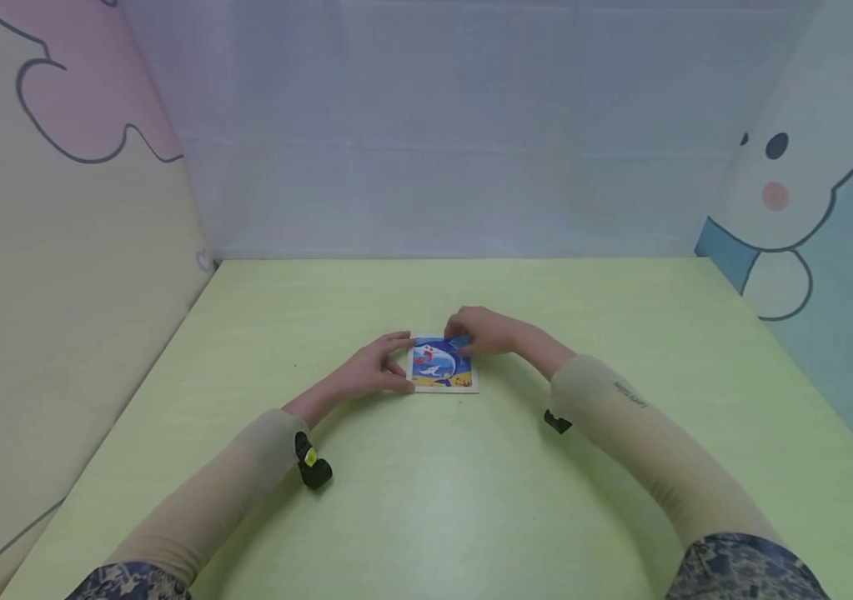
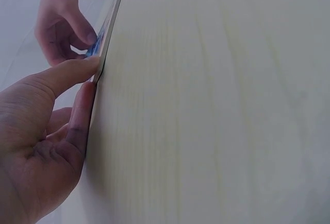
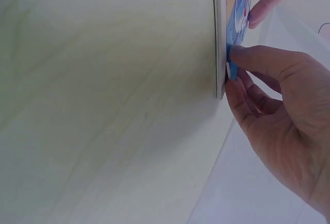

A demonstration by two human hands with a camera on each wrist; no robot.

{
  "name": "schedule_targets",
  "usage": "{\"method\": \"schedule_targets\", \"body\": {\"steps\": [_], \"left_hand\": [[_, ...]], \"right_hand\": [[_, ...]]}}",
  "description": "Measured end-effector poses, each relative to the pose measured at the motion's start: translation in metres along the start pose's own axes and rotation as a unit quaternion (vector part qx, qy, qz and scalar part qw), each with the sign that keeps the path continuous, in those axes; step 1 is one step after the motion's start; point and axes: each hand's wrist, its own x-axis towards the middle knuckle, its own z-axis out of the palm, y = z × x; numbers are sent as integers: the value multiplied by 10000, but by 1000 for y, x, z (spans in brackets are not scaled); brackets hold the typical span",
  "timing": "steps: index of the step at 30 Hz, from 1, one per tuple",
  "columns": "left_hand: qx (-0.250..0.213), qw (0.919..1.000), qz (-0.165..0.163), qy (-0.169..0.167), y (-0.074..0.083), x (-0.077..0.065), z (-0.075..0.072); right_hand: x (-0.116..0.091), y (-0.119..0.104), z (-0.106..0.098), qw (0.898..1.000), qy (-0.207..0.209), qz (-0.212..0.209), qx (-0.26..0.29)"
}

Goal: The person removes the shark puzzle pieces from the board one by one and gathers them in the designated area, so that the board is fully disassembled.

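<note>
A small square jigsaw puzzle (image 1: 437,365) with a white frame and a whale picture lies flat on the table. My left hand (image 1: 375,367) holds its left side, thumb at the near corner and fingers at the far one. In the left wrist view the thumb of that hand (image 2: 46,126) rests on the frame's edge. Over the far right corner, my right hand (image 1: 488,331) pinches a blue puzzle piece (image 3: 232,70) between thumb and fingers. The right wrist view shows this piece tilted up a little at the puzzle's corner, partly hidden by the fingertips.
The pale yellow-green table (image 1: 426,483) extends around the puzzle on all sides. A whitish sheet (image 1: 426,125) hangs behind its far edge. Printed panels with cartoon figures stand at the left (image 1: 81,275) and right. Dark wrist cameras (image 1: 313,467) sit on both sleeves.
</note>
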Motion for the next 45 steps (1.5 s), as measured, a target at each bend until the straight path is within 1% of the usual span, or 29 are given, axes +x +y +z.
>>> {"method": "schedule_targets", "body": {"steps": [6,12,18,21,27,32,36,39,45], "left_hand": [[-23,10000,31,-2,0,0,-1],[-67,10000,-10,-9,2,1,-1],[-2,9999,-22,-136,0,2,0],[32,9999,-16,-143,0,2,-1],[41,9999,15,-131,1,5,-3],[25,9998,34,-188,1,6,-3],[-8,9998,46,-205,1,5,-4],[10,9998,56,-173,1,5,-4],[65,9999,75,-126,0,4,-4]], "right_hand": [[-3,5,1,9999,59,-46,141],[-4,9,3,9995,295,-98,-3],[-7,9,5,9996,164,-248,19],[-8,8,4,9995,164,-285,15],[-9,6,2,9990,315,-291,-110],[-10,8,5,9982,459,-360,-160],[-11,11,6,9978,576,-317,-93],[-14,16,6,9973,704,-194,5],[-24,39,6,9943,1040,72,222]]}}
